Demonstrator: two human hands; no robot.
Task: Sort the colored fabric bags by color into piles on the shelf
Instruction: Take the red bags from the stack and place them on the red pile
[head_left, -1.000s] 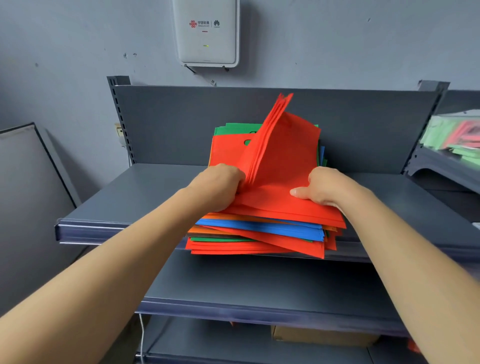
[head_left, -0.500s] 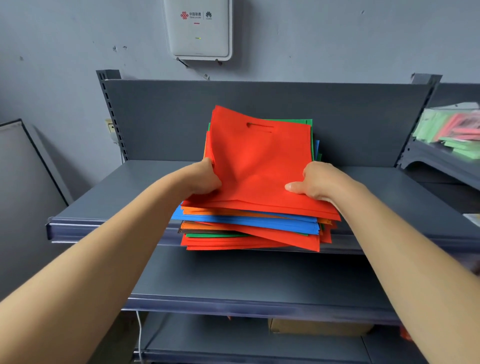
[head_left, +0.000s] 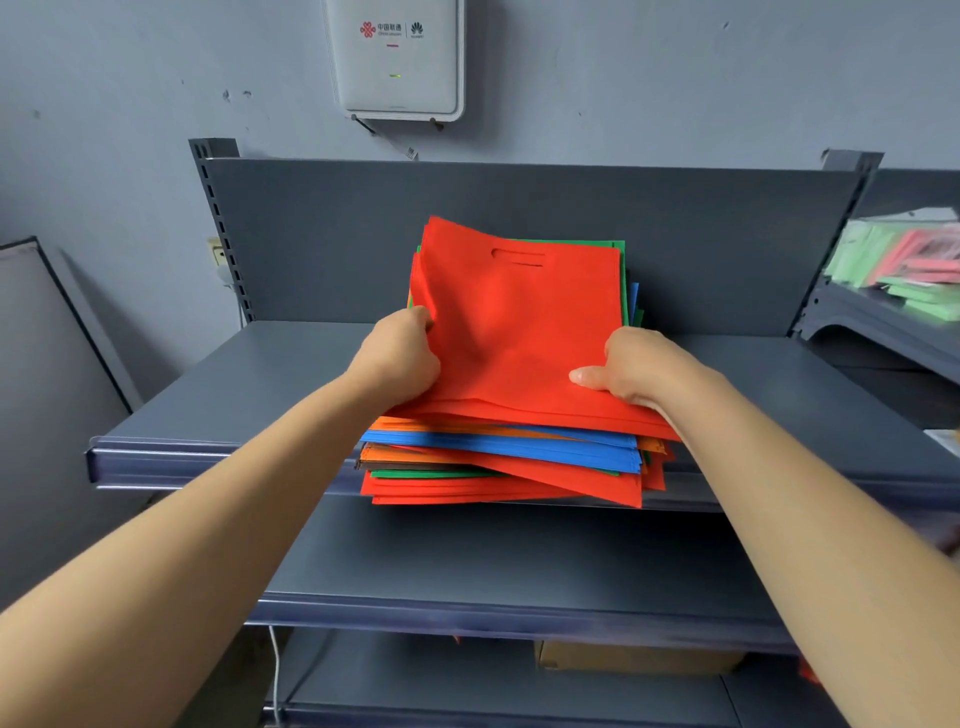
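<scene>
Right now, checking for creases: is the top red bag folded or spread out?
Spread out. The top red bag shows its broad face and handle slot; left hand and right hand grip its near edge.

Just the one cam here, head-worn and wide-angle. It looks forward and a bit down onto the grey shelf (head_left: 249, 384), close enough that the left hand (head_left: 400, 358) and right hand (head_left: 639, 366) reach it, wall (head_left: 130, 104) filling the top.
</scene>
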